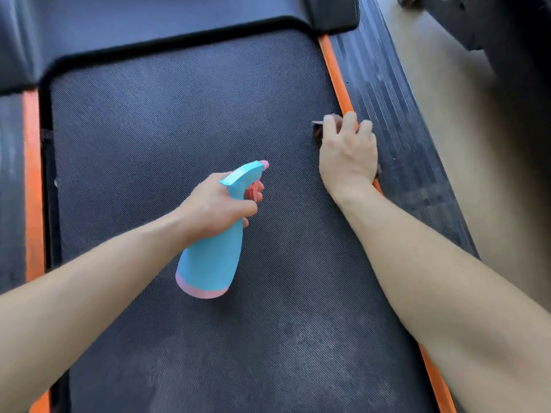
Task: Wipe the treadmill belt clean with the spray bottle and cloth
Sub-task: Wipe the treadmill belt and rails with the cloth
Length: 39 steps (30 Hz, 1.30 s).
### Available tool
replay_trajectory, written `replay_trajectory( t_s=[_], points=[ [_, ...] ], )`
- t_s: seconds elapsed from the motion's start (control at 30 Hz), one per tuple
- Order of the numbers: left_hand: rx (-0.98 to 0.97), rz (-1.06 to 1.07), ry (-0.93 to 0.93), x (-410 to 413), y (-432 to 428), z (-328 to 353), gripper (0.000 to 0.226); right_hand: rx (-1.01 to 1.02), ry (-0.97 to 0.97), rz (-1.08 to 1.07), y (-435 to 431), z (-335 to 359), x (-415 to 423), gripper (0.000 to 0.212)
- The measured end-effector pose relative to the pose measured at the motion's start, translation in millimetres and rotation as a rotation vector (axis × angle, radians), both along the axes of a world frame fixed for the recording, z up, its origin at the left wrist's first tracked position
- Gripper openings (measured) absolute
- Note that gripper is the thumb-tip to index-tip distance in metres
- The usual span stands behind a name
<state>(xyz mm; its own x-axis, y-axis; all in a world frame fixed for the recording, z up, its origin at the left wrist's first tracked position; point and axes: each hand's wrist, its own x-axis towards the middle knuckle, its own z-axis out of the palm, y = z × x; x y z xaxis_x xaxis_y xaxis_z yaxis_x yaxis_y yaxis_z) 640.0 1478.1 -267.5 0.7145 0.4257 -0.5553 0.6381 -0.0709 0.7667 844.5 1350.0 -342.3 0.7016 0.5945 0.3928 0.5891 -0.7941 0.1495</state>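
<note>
- The left hand (217,204) grips the bottle (208,263) by its neck with a finger on the trigger, above the middle of the belt (179,114).
- The right hand (348,150) curls over the cloth (318,131), pressing it on the belt's right edge and partly on the orange strip (334,64).
- Risk 1: a squeeze now would wet the belt's middle, well apart from the cloth, and the liquid may pool.
- Risk 2: the cloth, mostly hidden, could catch along the belt's right edge.
- Risk 3: pale smears at the belt's near end may be missed.

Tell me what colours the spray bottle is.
The spray bottle is light blue with a pink base band, trigger and nozzle tip, seen in the head view.
</note>
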Motion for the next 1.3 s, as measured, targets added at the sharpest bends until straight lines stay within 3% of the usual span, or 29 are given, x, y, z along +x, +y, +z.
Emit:
replay_trajectory(
  t_s=[0.17,0.37,0.5,0.7,0.93,1.1,1.2,1.3],
  points=[
    [-0.005,-0.001,0.022,-10.2,1.8,0.5,0.058,-0.135,0.143,0.059,-47.3,4.1,-28.6,0.015],
    [0.003,-0.019,0.031,-12.3,0.8,-0.8,0.042,-0.179,0.243,0.115,-107.8,11.4,-66.1,0.029],
    [0.008,-0.017,0.014,-5.6,2.3,-1.2,0.034,-0.123,0.125,0.195,-74.1,1.3,-33.0,0.020],
    [0.002,0.001,0.000,1.7,6.5,-0.4,0.049,-0.077,0.148,0.031,-3.0,4.8,0.1,0.016],
    [-0.016,-0.015,0.041,-15.3,1.2,4.8,0.034,-0.039,0.334,0.357,-103.9,9.4,-98.4,0.028],
    [-0.025,-0.004,0.059,-29.7,-4.0,4.7,0.040,-0.100,0.222,0.716,-100.5,-3.8,-96.0,0.024],
    [-0.003,-0.008,0.078,-35.6,-5.1,5.2,0.033,-0.039,0.184,0.562,-37.5,-7.5,-56.2,0.019],
    [0.021,-0.002,0.073,-36.3,-5.4,6.3,0.028,0.049,0.365,0.292,5.5,4.1,-44.5,0.031]
  ],
)
